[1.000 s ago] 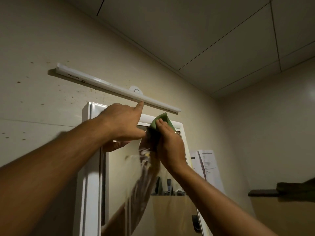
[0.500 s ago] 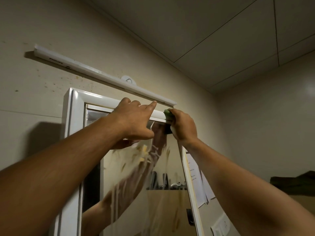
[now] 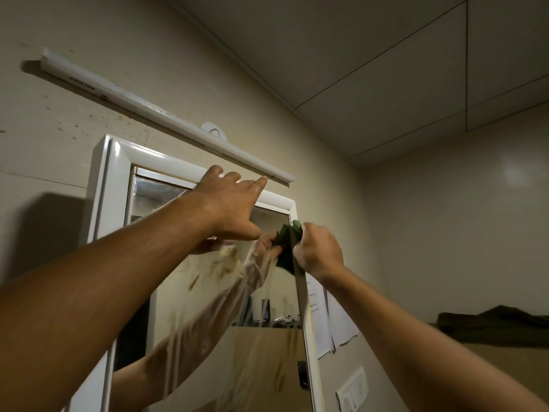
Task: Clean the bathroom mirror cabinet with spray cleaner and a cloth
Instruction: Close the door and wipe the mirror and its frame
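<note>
1. The mirror cabinet (image 3: 118, 173), white-framed, is mounted on a beige wall (image 3: 59, 162) and is seen from below.
2. The left hand (image 3: 228, 203) is raised to the cabinet's top rail. Its fingers (image 3: 237, 176) are held straight and slightly spread, with the thumb stuck out below. Nothing is gripped. The fingers lie over the top rail, but firm contact cannot be told.
3. The right hand (image 3: 319, 251) is placed at the cabinet's right edge, just below the top right corner. Its fingers are curled tight round the green cloth (image 3: 297, 226).
4. The green cloth is bunched in that hand and pressed against the right edge of the frame. A small green tip is seen above the knuckles, and a darker patch is seen on the mirror side of the edge. Whether that patch is cloth or reflection cannot be told.
5. The mirror (image 3: 261, 352) is streaked with pale, yellowish smears, thickest down the middle. Both arms are reflected in it.
6. A white light tube (image 3: 166, 114) is fixed on the wall above the cabinet, slanting down to the right. Brown specks are scattered on the wall around it.
7. Papers (image 3: 329, 319) are hung on the wall just right of the cabinet, with a white switch plate (image 3: 352, 388) below them.
8. Dark fabric (image 3: 493, 322) is heaped on a ledge at the far right, well apart from the cabinet.
</note>
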`<move>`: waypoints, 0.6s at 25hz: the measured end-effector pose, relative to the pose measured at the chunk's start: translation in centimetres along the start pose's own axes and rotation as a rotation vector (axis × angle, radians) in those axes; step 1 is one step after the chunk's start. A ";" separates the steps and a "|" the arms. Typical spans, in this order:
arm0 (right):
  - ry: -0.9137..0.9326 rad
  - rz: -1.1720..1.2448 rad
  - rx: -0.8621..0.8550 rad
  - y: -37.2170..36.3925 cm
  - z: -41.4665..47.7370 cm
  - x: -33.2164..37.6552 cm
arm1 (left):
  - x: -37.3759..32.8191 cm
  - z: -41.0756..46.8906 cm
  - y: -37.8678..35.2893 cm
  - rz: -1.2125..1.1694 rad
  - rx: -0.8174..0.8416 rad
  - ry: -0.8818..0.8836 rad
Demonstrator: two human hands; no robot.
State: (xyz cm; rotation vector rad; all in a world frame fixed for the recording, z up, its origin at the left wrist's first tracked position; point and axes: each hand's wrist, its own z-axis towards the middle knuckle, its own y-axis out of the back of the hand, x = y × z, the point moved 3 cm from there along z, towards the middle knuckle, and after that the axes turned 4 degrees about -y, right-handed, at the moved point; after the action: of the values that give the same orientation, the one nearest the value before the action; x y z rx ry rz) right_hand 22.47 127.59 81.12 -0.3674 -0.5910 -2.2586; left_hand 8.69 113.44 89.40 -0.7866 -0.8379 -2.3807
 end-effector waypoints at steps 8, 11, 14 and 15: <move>0.102 0.200 -0.088 -0.6 0.9 0.5 | -0.9 0.5 -0.4 0.012 0.016 0.008; 0.112 0.176 -0.088 -2.4 -2.8 -2.2 | -1.9 0.0 0.0 0.010 0.014 0.003; 0.138 0.112 0.085 -2.5 -8.5 -6.1 | -4.1 -0.7 -0.4 -0.034 0.007 -0.047; 0.113 0.091 0.190 -2.1 -9.8 -7.0 | -4.9 -1.0 -0.7 -0.050 0.012 -0.070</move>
State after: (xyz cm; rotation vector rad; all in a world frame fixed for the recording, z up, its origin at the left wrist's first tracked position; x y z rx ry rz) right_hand 24.90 128.04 69.14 -0.1676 -0.7080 -2.1003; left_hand 11.39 114.46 85.27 -0.8585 -0.9087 -2.4016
